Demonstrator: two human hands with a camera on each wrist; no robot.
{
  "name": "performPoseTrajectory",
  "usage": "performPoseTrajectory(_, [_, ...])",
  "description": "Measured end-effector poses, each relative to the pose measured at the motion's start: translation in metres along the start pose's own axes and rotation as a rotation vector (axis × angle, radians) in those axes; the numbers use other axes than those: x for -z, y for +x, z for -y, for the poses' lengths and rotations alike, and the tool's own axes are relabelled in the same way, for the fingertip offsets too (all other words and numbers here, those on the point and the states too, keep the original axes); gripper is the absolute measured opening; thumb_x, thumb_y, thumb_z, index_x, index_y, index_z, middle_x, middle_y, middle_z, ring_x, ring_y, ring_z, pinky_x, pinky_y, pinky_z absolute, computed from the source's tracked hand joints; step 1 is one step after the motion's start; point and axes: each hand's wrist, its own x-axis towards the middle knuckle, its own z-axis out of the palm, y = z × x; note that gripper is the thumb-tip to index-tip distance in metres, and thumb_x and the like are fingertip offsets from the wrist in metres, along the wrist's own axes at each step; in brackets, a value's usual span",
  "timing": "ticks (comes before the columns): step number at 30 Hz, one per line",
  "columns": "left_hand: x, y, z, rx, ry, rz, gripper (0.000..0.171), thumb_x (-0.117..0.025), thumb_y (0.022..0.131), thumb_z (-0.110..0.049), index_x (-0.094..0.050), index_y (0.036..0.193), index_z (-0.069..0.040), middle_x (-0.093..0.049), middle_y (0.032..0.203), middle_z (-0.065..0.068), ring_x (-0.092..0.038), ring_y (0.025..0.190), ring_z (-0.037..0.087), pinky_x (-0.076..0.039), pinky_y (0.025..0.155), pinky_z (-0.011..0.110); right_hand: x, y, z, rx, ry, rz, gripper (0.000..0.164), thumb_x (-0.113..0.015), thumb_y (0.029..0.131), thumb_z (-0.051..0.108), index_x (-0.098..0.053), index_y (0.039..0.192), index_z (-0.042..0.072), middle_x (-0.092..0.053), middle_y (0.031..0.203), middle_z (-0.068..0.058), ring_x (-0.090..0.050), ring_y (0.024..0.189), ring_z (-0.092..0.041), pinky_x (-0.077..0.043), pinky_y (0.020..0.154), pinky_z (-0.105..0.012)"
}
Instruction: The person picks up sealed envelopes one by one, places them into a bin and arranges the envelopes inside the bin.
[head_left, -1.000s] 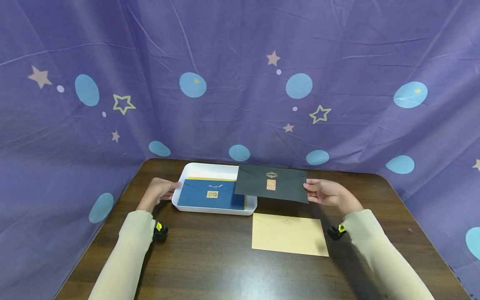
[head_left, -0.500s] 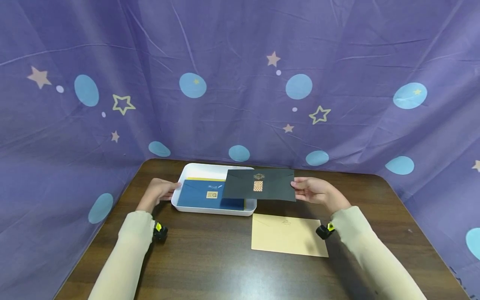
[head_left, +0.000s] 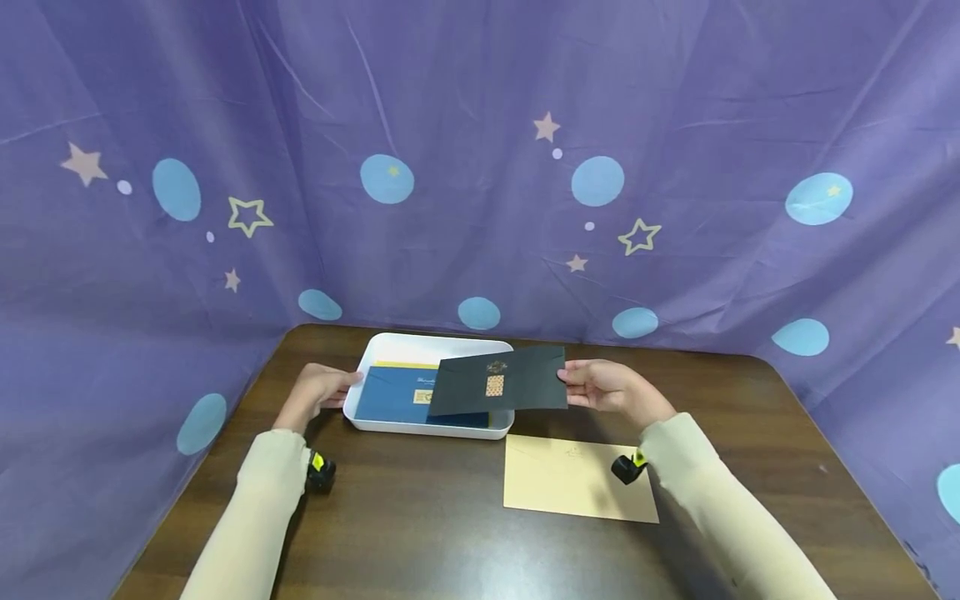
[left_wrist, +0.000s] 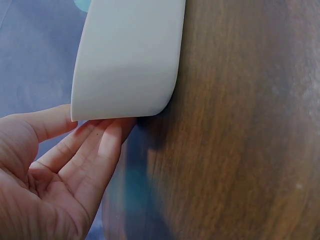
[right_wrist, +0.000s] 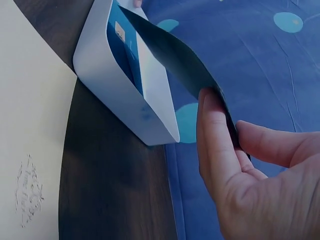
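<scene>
A white tray (head_left: 420, 428) stands at the back left of the table, and my left hand (head_left: 318, 389) holds its left end. In the left wrist view the thumb is at the tray's rim and the other fingers reach to its end wall and underside. My right hand (head_left: 611, 390) pinches the right edge of a dark green-black envelope (head_left: 528, 379) between thumb and fingers. That envelope is tilted above the tray's right half, its left part over a blue envelope (head_left: 386, 393) lying inside. Beneath the blue one a yellow edge (head_left: 397, 364) peeks out.
A cream envelope (head_left: 555, 483) lies on the wooden table (head_left: 405, 517) in front of the tray's right side, partly under the right wrist camera (head_left: 627, 468). A purple curtain (head_left: 480, 225) with stars and blue ovals hangs behind and at the sides.
My right hand has carried the dark envelope leftward, further over the tray, covering more of the blue envelope. The left hand and tray keep their place.
</scene>
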Motion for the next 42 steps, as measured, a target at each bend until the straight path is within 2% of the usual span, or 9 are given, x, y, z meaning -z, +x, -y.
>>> performPoseTrajectory(4, [-0.002, -0.002, 0.002, 0.007, 0.007, 0.003, 0.05, -0.072, 0.094, -0.018, -0.06, 0.126, 0.018, -0.068, 0.072, 0.0, -0.065, 0.064, 0.008, -0.061, 0.06, 0.024, -0.004, 0.001, -0.005, -0.013, -0.015, 0.007, 0.015, -0.043, 0.107, 0.001, -0.048, 0.103, 0.014, -0.062, 0.084, 0.005, -0.059, 0.075, -0.008, -0.059, 0.072, -0.02])
performPoseTrajectory(11, [-0.004, -0.003, 0.004, -0.009, 0.005, 0.01, 0.048, -0.072, 0.094, -0.017, -0.06, 0.124, 0.019, -0.068, 0.071, 0.0, -0.066, 0.064, 0.008, -0.062, 0.06, 0.025, -0.01, 0.002, -0.01, 0.007, -0.029, 0.048, 0.022, -0.044, 0.106, 0.0, -0.06, 0.099, 0.012, -0.07, 0.089, 0.002, -0.069, 0.084, -0.012, -0.061, 0.078, -0.023])
performPoseTrajectory(18, [-0.003, -0.002, 0.005, -0.007, 0.001, 0.007, 0.048, -0.072, 0.094, -0.016, -0.06, 0.124, 0.019, -0.068, 0.071, 0.0, -0.066, 0.064, 0.008, -0.062, 0.06, 0.025, -0.017, 0.008, -0.011, 0.021, -0.071, 0.079, 0.02, -0.044, 0.106, 0.0, -0.061, 0.113, 0.007, -0.073, 0.094, 0.001, -0.071, 0.089, -0.012, -0.061, 0.082, -0.024])
performPoseTrajectory(27, [-0.003, -0.006, 0.0, -0.001, 0.004, 0.004, 0.046, -0.072, 0.094, -0.014, -0.06, 0.123, 0.02, -0.068, 0.071, 0.001, -0.066, 0.064, 0.009, -0.062, 0.06, 0.025, -0.026, 0.012, -0.009, 0.017, -0.077, 0.047, 0.019, -0.045, 0.105, -0.002, -0.06, 0.117, 0.0, -0.073, 0.09, 0.0, -0.072, 0.085, -0.013, -0.062, 0.079, -0.024])
performPoseTrajectory(34, [-0.003, -0.005, -0.003, -0.001, -0.015, 0.007, 0.044, -0.07, 0.095, -0.012, -0.06, 0.122, 0.02, -0.067, 0.067, 0.0, -0.065, 0.061, 0.009, -0.061, 0.058, 0.024, -0.029, 0.017, -0.005, 0.017, -0.083, 0.025, 0.021, -0.045, 0.104, -0.005, -0.064, 0.103, 0.003, -0.073, 0.084, 0.0, -0.071, 0.079, -0.011, -0.062, 0.076, -0.023])
performPoseTrajectory(37, [-0.002, -0.003, -0.003, 0.002, -0.014, 0.006, 0.043, -0.071, 0.094, -0.012, -0.061, 0.121, 0.02, -0.067, 0.066, 0.0, -0.065, 0.061, 0.009, -0.061, 0.059, 0.024, -0.031, 0.018, -0.003, 0.017, -0.104, 0.006, 0.018, -0.046, 0.103, -0.006, -0.062, 0.101, 0.001, -0.071, 0.081, 0.001, -0.071, 0.077, -0.01, -0.062, 0.074, -0.022])
performPoseTrajectory(40, [-0.002, -0.002, -0.003, 0.007, -0.008, 0.0, 0.043, -0.071, 0.094, -0.013, -0.061, 0.122, 0.019, -0.066, 0.067, 0.0, -0.065, 0.062, 0.008, -0.061, 0.059, 0.024, -0.034, 0.019, 0.0, 0.022, -0.14, -0.035, 0.015, -0.048, 0.101, -0.008, -0.059, 0.111, -0.009, -0.071, 0.079, 0.0, -0.071, 0.074, -0.009, -0.062, 0.073, -0.022])
performPoseTrajectory(42, [-0.001, -0.002, -0.004, 0.009, -0.004, -0.001, 0.044, -0.071, 0.094, -0.013, -0.061, 0.122, 0.019, -0.066, 0.068, 0.0, -0.065, 0.062, 0.008, -0.061, 0.059, 0.024, -0.036, 0.02, 0.002, 0.025, -0.175, -0.063, 0.023, -0.049, 0.101, -0.008, -0.055, 0.122, -0.015, -0.071, 0.078, 0.001, -0.071, 0.072, -0.009, -0.062, 0.074, -0.023])
